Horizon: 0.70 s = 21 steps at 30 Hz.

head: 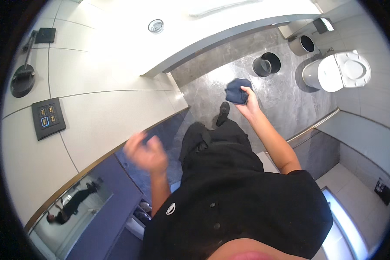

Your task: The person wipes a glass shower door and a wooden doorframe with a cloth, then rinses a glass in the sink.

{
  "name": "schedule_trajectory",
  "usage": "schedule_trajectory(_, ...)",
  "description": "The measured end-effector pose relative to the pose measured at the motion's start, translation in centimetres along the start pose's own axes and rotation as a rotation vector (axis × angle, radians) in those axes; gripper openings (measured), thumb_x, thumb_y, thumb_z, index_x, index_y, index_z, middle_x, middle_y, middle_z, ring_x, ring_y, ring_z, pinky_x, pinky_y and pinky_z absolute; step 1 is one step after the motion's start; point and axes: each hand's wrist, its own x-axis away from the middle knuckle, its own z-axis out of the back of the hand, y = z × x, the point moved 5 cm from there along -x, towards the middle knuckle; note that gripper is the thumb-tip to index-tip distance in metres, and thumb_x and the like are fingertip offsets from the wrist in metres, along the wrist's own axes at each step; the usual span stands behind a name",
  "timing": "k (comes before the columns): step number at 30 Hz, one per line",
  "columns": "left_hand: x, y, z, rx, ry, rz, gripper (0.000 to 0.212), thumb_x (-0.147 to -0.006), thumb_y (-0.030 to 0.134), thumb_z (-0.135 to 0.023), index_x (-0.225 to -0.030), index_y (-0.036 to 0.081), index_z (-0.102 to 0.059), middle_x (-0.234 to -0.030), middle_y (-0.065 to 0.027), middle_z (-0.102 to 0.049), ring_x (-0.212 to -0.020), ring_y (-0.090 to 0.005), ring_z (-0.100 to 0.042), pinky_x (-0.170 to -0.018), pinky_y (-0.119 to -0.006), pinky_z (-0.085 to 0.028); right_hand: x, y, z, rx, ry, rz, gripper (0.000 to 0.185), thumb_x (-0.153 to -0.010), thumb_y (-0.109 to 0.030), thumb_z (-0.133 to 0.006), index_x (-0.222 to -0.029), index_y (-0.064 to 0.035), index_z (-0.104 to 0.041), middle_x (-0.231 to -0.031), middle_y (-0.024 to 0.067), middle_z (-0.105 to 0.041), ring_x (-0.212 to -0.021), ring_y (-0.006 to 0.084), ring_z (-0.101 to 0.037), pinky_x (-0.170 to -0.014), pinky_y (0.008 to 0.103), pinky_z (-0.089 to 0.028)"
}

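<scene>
A folded dark blue cloth [236, 92] is held out over the floor by my right hand [249, 105]. My thumb presses on its near edge, and the fingers are mostly hidden beneath it. On the other side, my left hand [146, 153] is raised and blurred by motion, its fingers apart and nothing in them. It appears in front of the tiled wall [117, 110] and the dark doorway beside it; whether it touches anything there cannot be told.
A black bin [267, 64] and a metal bin [302, 45] stand on the grey floor [211, 78] near a white toilet [331, 72]. A glass dish [156, 26] sits on the white counter [195, 29]. A black switch panel [48, 118] and a round wall-mounted fixture [22, 81] are at left.
</scene>
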Motion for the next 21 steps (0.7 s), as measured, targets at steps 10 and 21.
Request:
schedule_trajectory(10,3.5,-16.7,-22.4,-0.063,-0.630,0.548,0.041,-0.074,0.002,-0.063,-0.115,0.004,-0.056,-0.109,-0.0144,-0.054,-0.105,-0.0287,-0.055,-0.090,-0.037,-0.045,-3.1,-7.2,11.8,0.200,0.491,0.067,0.036,-0.078,-0.010,-0.055,-0.113,-0.0040,-0.057,-0.110,0.0120,-0.064,-0.101,0.0280,-0.063,-0.091,0.0440,-0.052)
schedule_trajectory(21,-16.9,-38.1,-38.0,-0.202,-0.450,0.686,0.106,-0.066,0.041,-0.086,-0.144,-0.003,-0.029,-0.142,-0.0288,-0.030,-0.132,-0.0408,-0.034,-0.108,-0.047,-0.034,-5.2,-26.4,1.2,-0.180,0.492,0.618,0.038,-0.088,-0.022,-0.056,-0.117,0.0013,-0.053,-0.115,0.0161,-0.061,-0.112,0.0337,-0.057,-0.102,0.0501,-0.044)
